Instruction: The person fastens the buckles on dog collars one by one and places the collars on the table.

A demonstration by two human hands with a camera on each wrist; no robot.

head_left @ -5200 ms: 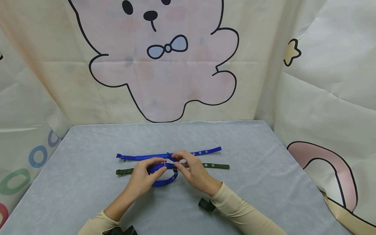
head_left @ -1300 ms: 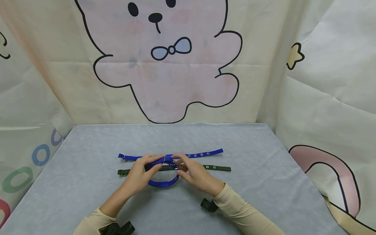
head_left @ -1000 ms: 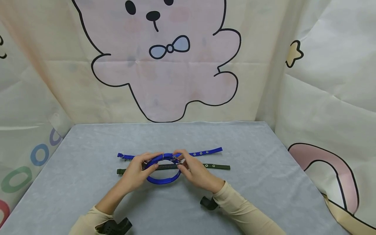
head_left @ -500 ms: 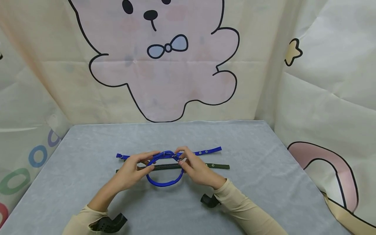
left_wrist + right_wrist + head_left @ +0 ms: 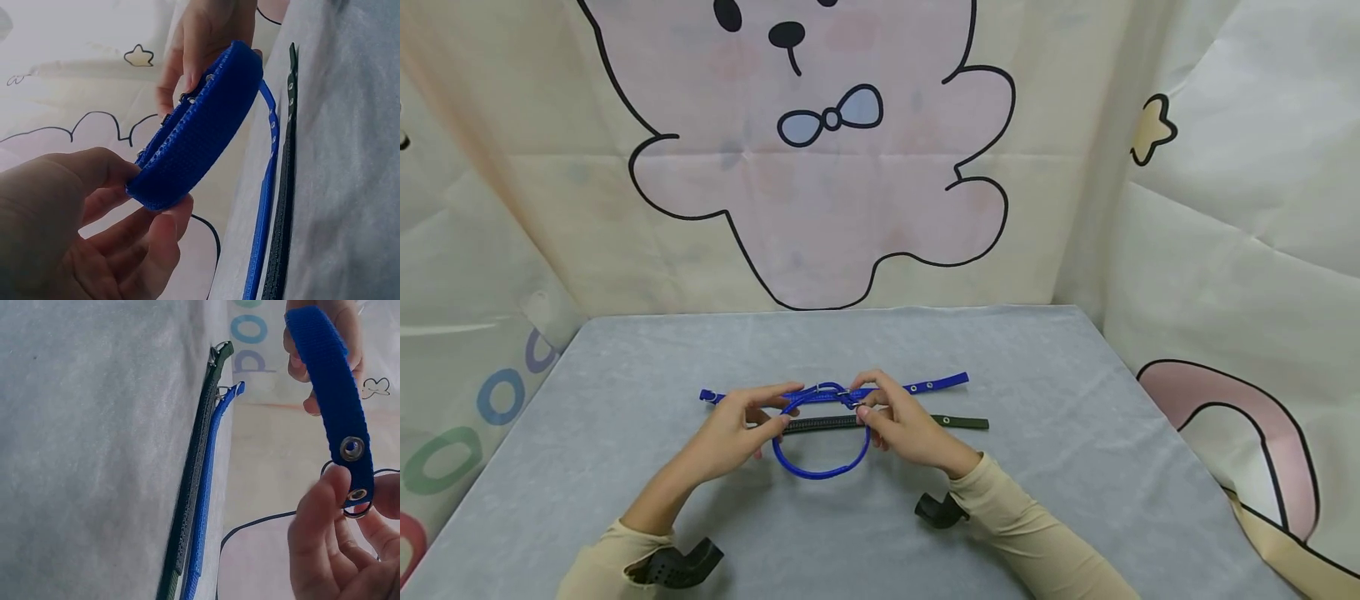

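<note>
A blue pet collar, bent into a round loop, is held up between both hands. My left hand pinches the loop's left side between thumb and fingers. On the right side, my right hand pinches it beside the metal buckle. The woven outer face of the blue collar fills the middle of the left wrist view. Metal-rimmed eyelets show along its strap in the right wrist view, with the right fingertips at the lower one. The right fingers partly hide the buckle.
Behind the loop, a second blue collar and a dark green collar lie stretched out side by side on the grey cloth-covered table. Black wrist cameras sit on both forearms. A printed curtain stands behind the table.
The loop has opened from a flattened, narrower shape into a rounder ring. My left hand has drawn left, away from the right, and the right hand has shifted slightly right; both still hold the collar.
</note>
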